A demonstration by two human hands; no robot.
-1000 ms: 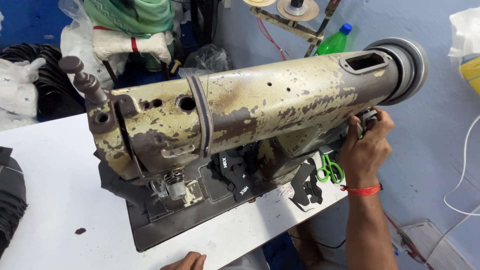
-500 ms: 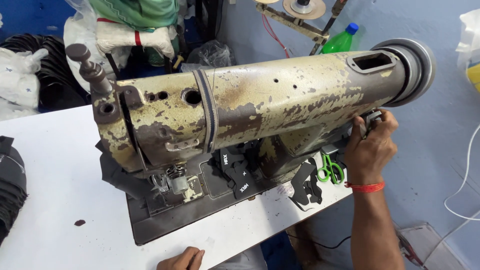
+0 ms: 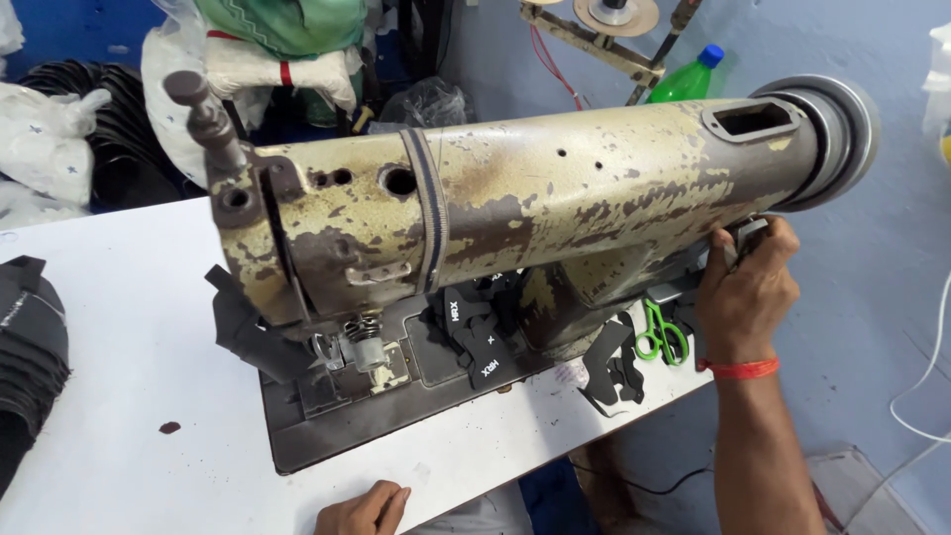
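Sewing machine (image 3: pixel 515 218): chipped cream paint over matt brown metal

My right hand (image 3: pixel 745 287) was raised at the far end of my outstretched right forearm (image 3: pixel 768 461), back of the hand toward me, fingers curled forward and out of sight, a thin red thread band (image 3: pixel 741 370) around the wrist. My left hand (image 3: pixel 365 508) lay low and near my body, knuckles up, fingers loosely bent, holding nothing.

Bare forearms; thin red band (image 3: pixel 738 369) on right wrist.
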